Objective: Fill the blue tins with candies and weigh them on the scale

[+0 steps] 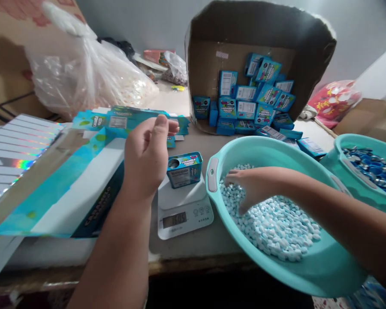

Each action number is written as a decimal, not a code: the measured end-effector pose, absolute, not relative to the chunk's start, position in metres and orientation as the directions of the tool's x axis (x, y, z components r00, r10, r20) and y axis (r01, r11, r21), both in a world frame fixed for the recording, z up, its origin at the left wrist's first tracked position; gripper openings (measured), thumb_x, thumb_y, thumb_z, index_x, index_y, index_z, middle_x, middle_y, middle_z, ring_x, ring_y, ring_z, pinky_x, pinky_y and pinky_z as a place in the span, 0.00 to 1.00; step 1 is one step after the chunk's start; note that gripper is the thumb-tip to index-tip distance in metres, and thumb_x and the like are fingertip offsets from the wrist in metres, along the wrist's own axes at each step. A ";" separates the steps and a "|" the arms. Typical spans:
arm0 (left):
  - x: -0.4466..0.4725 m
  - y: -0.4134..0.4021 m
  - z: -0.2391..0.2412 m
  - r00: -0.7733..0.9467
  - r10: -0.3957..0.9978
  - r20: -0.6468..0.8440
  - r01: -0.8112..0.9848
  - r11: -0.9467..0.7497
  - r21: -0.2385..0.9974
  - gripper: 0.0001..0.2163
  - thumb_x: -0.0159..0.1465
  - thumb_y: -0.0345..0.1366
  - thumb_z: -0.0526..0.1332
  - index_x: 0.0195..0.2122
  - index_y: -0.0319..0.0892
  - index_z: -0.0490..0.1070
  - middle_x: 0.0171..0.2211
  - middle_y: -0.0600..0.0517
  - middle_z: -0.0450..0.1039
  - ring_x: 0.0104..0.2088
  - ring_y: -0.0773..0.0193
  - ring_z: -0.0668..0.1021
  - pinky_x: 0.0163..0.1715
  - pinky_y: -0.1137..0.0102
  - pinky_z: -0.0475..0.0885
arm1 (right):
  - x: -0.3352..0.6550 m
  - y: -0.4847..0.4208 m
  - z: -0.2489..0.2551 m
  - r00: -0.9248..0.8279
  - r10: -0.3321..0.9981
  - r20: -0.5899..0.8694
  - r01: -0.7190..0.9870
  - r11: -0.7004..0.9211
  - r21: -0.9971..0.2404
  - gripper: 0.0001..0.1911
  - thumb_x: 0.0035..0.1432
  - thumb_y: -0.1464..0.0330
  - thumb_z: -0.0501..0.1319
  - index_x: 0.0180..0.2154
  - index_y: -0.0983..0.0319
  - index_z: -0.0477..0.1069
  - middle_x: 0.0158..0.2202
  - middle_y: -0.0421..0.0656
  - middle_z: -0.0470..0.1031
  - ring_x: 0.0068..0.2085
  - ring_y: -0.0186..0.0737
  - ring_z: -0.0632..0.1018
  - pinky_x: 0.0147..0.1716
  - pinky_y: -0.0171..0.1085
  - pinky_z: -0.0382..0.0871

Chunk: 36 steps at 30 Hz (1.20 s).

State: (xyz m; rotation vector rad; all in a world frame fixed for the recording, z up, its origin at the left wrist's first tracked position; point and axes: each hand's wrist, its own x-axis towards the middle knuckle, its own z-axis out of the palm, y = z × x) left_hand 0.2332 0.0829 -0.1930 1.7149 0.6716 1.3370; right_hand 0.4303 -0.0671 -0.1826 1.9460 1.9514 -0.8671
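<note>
My left hand (149, 150) is raised left of the kitchen scale (185, 214), its fingers curled with the thumb against them. Whatever it might hold is hidden. On the scale's platform a small blue carton (185, 171) stands upright, with a round dark opening in its top. The scale's display shows digits. My right hand (242, 184) reaches into the turquoise tub (263, 148), its thumb apart from the fingers. It touches the pale blue and white candies (286, 227); some fingertips are hard to see among them.
Behind the tub, a large cardboard box (209, 56) on its side holds several blue cartons (246, 109). A second turquoise tub (344, 165) of blue-and-silver pieces stands right. Flat printed cardboard (64, 189) and a clear bag (93, 73) are on the left.
</note>
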 end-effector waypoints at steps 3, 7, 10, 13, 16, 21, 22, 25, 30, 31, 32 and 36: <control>0.233 0.082 -0.193 0.289 0.818 0.498 -0.091 -0.495 0.864 0.17 0.70 0.49 0.57 0.37 0.46 0.80 0.37 0.50 0.79 0.40 0.61 0.79 0.44 0.68 0.71 | 0.424 -0.069 -0.181 -0.102 0.759 -0.643 0.973 -0.059 -0.223 0.41 0.48 0.55 0.71 0.61 0.61 0.67 0.63 0.56 0.66 0.51 0.61 0.77 0.44 0.47 0.71; 0.233 0.083 -0.194 0.275 0.836 0.475 -0.102 -0.466 0.879 0.14 0.70 0.48 0.58 0.36 0.48 0.80 0.36 0.51 0.79 0.40 0.61 0.79 0.44 0.67 0.71 | 0.424 -0.070 -0.184 -0.107 0.774 -0.624 0.971 -0.054 -0.233 0.21 0.49 0.65 0.68 0.47 0.59 0.76 0.45 0.47 0.79 0.42 0.52 0.79 0.35 0.41 0.67; 0.232 0.083 -0.193 0.253 0.843 0.474 -0.093 -0.467 0.879 0.14 0.70 0.47 0.58 0.35 0.48 0.79 0.35 0.52 0.79 0.40 0.61 0.78 0.44 0.67 0.70 | 0.431 -0.071 -0.178 -0.117 0.801 -0.588 0.965 -0.048 -0.257 0.12 0.52 0.70 0.63 0.40 0.56 0.78 0.36 0.42 0.80 0.34 0.44 0.77 0.30 0.38 0.62; 0.232 0.083 -0.191 0.220 0.847 0.484 -0.079 -0.479 0.874 0.14 0.70 0.46 0.58 0.35 0.46 0.79 0.35 0.53 0.78 0.39 0.62 0.78 0.43 0.67 0.71 | 0.442 -0.070 -0.168 -0.046 0.848 -0.529 0.963 -0.102 -0.248 0.10 0.55 0.70 0.61 0.39 0.58 0.78 0.34 0.42 0.80 0.32 0.41 0.75 0.31 0.38 0.61; 0.230 0.082 -0.189 0.196 0.839 0.507 -0.053 -0.508 0.860 0.15 0.72 0.44 0.56 0.36 0.44 0.78 0.34 0.53 0.78 0.37 0.63 0.79 0.42 0.66 0.71 | 0.454 -0.069 -0.159 0.071 0.861 -0.503 0.971 -0.176 -0.163 0.09 0.57 0.69 0.61 0.38 0.58 0.79 0.35 0.43 0.80 0.32 0.41 0.76 0.32 0.39 0.62; 0.224 0.081 -0.185 0.259 0.849 0.462 0.008 -0.480 0.877 0.17 0.72 0.47 0.54 0.36 0.44 0.77 0.37 0.53 0.79 0.40 0.61 0.80 0.41 0.67 0.71 | 0.474 -0.067 -0.160 0.148 0.863 -0.483 0.967 -0.229 -0.112 0.08 0.57 0.65 0.63 0.39 0.54 0.79 0.33 0.40 0.81 0.30 0.41 0.77 0.31 0.40 0.65; 0.223 0.080 -0.184 0.308 0.841 0.445 0.049 -0.481 0.875 0.16 0.71 0.47 0.55 0.37 0.44 0.77 0.39 0.52 0.79 0.41 0.61 0.80 0.41 0.67 0.71 | 0.477 -0.067 -0.161 0.153 0.867 -0.474 0.966 -0.231 -0.111 0.09 0.57 0.64 0.63 0.39 0.54 0.79 0.33 0.41 0.81 0.31 0.41 0.78 0.32 0.40 0.66; 0.224 0.076 -0.183 0.576 0.772 0.271 0.365 -0.539 0.759 0.15 0.67 0.51 0.58 0.38 0.46 0.77 0.38 0.51 0.80 0.37 0.58 0.79 0.34 0.67 0.68 | 0.482 -0.067 -0.169 0.162 0.873 -0.461 0.965 -0.237 -0.109 0.11 0.58 0.62 0.61 0.42 0.54 0.79 0.38 0.43 0.82 0.35 0.45 0.80 0.35 0.42 0.69; 0.233 0.070 -0.188 0.592 0.802 0.079 0.706 -0.564 0.429 0.23 0.64 0.59 0.55 0.27 0.46 0.75 0.23 0.48 0.71 0.28 0.54 0.73 0.28 0.64 0.58 | 0.480 -0.068 -0.177 0.138 0.945 -0.297 0.977 -0.180 -0.118 0.28 0.60 0.61 0.60 0.61 0.62 0.68 0.57 0.53 0.74 0.52 0.58 0.77 0.50 0.50 0.70; 0.234 0.070 -0.189 0.555 0.817 0.154 0.691 -0.556 0.462 0.24 0.65 0.59 0.54 0.22 0.45 0.71 0.19 0.49 0.67 0.26 0.56 0.71 0.28 0.63 0.58 | 0.477 -0.068 -0.175 0.132 0.959 -0.252 0.975 -0.171 -0.143 0.28 0.62 0.61 0.59 0.61 0.63 0.68 0.57 0.54 0.74 0.52 0.58 0.77 0.50 0.51 0.70; 0.235 0.069 -0.189 0.510 0.824 0.248 0.650 -0.558 0.516 0.26 0.66 0.58 0.53 0.18 0.45 0.65 0.17 0.50 0.62 0.26 0.57 0.70 0.29 0.62 0.57 | 0.474 -0.068 -0.172 0.129 0.969 -0.212 0.967 -0.170 -0.190 0.25 0.64 0.61 0.57 0.59 0.64 0.69 0.55 0.54 0.75 0.51 0.57 0.77 0.49 0.50 0.71; 0.242 0.061 -0.179 0.219 0.868 0.445 0.226 -0.489 0.842 0.26 0.68 0.56 0.53 0.18 0.45 0.56 0.18 0.52 0.61 0.38 0.55 0.74 0.33 0.60 0.63 | 0.456 -0.071 -0.150 0.131 0.991 0.009 0.757 -0.094 -0.647 0.20 0.71 0.58 0.50 0.53 0.62 0.71 0.49 0.50 0.78 0.45 0.45 0.79 0.44 0.42 0.74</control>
